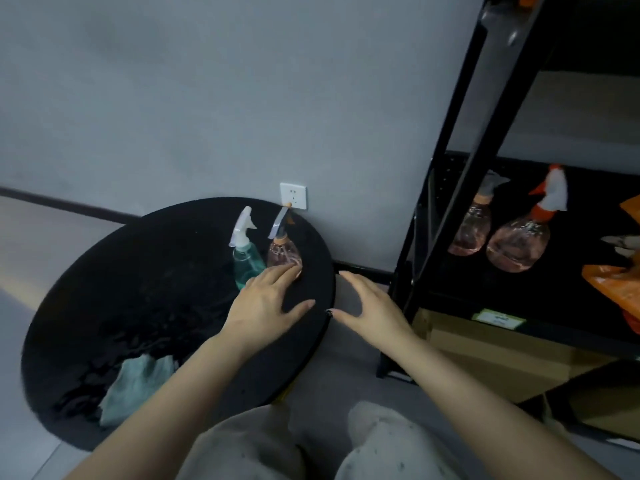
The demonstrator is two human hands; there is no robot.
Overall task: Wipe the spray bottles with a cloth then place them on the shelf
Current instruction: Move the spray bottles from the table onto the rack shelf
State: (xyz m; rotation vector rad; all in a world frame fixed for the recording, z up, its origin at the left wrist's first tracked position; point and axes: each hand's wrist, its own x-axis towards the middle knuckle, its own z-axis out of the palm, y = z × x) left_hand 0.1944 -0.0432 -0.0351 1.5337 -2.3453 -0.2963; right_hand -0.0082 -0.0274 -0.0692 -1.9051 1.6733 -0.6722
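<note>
Two spray bottles stand at the far right of a round black table: a teal bottle with a white trigger and a pink bottle with a clear trigger. My left hand reaches over the table with straight fingers, and its fingertips touch the base of the pink bottle. Just off the table's right edge my right hand hovers open and holds nothing. A pale green cloth lies crumpled at the table's near edge. Two pink spray bottles stand on the black shelf at the right.
The shelf's black metal frame posts rise diagonally at right. Orange packaging lies on the shelf beside the bottles. Cardboard boxes sit under the shelf. A white wall socket is behind the table. My knees are at the bottom.
</note>
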